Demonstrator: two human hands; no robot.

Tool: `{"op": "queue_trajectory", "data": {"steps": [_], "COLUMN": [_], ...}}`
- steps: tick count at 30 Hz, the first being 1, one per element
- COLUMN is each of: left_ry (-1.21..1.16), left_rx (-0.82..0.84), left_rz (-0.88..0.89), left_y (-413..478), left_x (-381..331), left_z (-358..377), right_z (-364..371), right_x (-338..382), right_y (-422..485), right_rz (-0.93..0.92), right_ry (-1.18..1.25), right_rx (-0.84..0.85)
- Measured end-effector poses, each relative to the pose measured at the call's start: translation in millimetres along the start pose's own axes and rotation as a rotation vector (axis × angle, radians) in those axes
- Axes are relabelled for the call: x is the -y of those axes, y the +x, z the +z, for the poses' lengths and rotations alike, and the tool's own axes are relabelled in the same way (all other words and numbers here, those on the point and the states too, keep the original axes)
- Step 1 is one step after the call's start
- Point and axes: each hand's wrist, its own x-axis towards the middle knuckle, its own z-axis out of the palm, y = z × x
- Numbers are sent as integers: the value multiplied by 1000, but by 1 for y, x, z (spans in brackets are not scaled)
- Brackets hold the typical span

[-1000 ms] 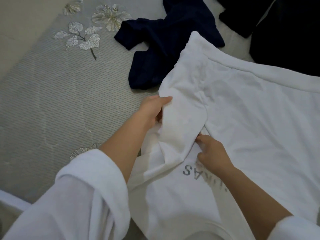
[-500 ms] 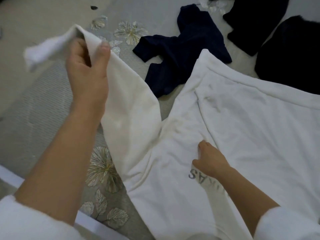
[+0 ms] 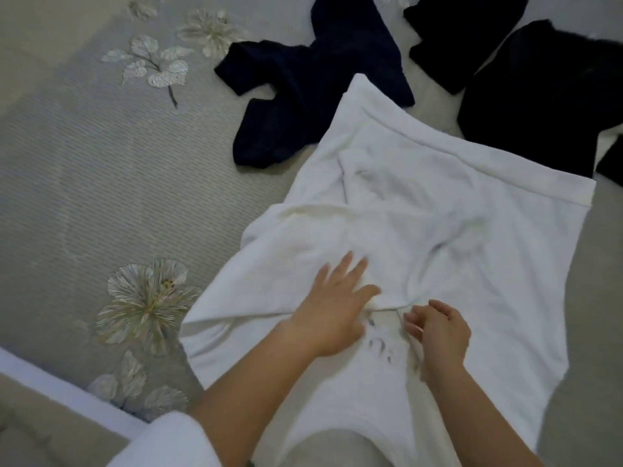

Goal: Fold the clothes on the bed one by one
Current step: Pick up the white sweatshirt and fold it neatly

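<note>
A white t-shirt (image 3: 438, 230) with grey lettering lies spread on the bed (image 3: 84, 180), collar end toward me. Its left sleeve is folded inward across the body. My left hand (image 3: 333, 311) lies flat on that folded sleeve, fingers spread, holding nothing. My right hand (image 3: 438, 332) hovers just to the right over the lettering, fingers loosely curled and apart, not clearly gripping the cloth. A navy garment (image 3: 303, 92) lies crumpled beyond the shirt's far left corner. Black clothes (image 3: 539, 96) lie at the back right, partly under the shirt's hem.
The grey bedspread has embroidered flowers (image 3: 148, 298) to the left of the shirt. The bed's near edge (image 3: 50, 382) runs along the lower left, with floor beyond it. My white sleeves show at the bottom.
My left hand brought the lifted sleeve down and across the shirt, let it go and now rests flat on it. My right hand has shifted slightly and loosened.
</note>
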Motion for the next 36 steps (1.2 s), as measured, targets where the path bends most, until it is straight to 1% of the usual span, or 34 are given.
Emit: {"op": "queue_trajectory", "data": {"steps": [1,3,5,6,7,9,10,11,12,13,15,16,18,19,20,21,23,24,25,27,28,29,31,32,33,35,36], "left_ry": [16,100,208,235,249,268,285,318,357,389,407,387,339,326,325,345,373,387,391,350,331,313,302,306,314,312,300], "left_rx": [16,18,-25,-64,-110,-220,-263,-297,-309,-289,-247,-229,-186,-160,-157,-176,-204,-158,-59,99,133,108,-41,-104,-132,-111,-89], "left_rz": [-55,-158,-254,-296,-321,-323,-317,-321,-336,-363,-437,-484,-566,-580,-549,-468,-261,-185,-155,-188,-209,-222,-255,-282,-323,-426,-460], "left_y": [-8,-24,-35,-39,-40,-41,-40,-40,-39,-38,-37,-37,-35,-36,-37,-38,-40,-42,-43,-44,-44,-42,-35,-32,-31,-28,-28], "left_x": [9,28,45,51,57,63,66,67,68,69,69,70,68,63,56,47,24,12,3,-3,-1,3,11,18,26,41,47], "left_z": [13,29,36,37,37,32,28,27,26,25,24,25,25,22,20,21,28,33,39,56,63,66,67,64,61,59,59], "right_z": [-5,-9,-5,-1,3,12,14,15,16,16,16,15,7,-3,-14,-27,-53,-62,-66,-69,-69,-67,-65,-64,-65,-67,-69], "right_x": [2,7,13,16,19,28,34,40,45,50,66,77,101,113,122,127,122,113,101,71,59,48,33,31,31,34,33], "right_y": [7,19,29,33,39,49,52,55,58,61,64,64,66,70,76,83,97,103,107,110,109,109,113,115,118,123,123], "right_rz": [-4,-35,-22,-13,-11,23,86,165,224,246,204,149,-8,-88,-156,-198,-203,-152,-68,93,108,102,61,32,-7,-75,-103], "right_ry": [-3,-25,-58,-94,-153,-237,-207,-117,17,169,414,474,503,496,498,504,422,371,343,274,223,177,133,109,88,59,2], "right_rx": [-31,-28,12,2,-37,-168,-238,-280,-281,-253,-180,-134,-74,-69,-76,-92,-125,-136,-138,-77,-44,-18,-10,-41,-87,-159,-164]}}
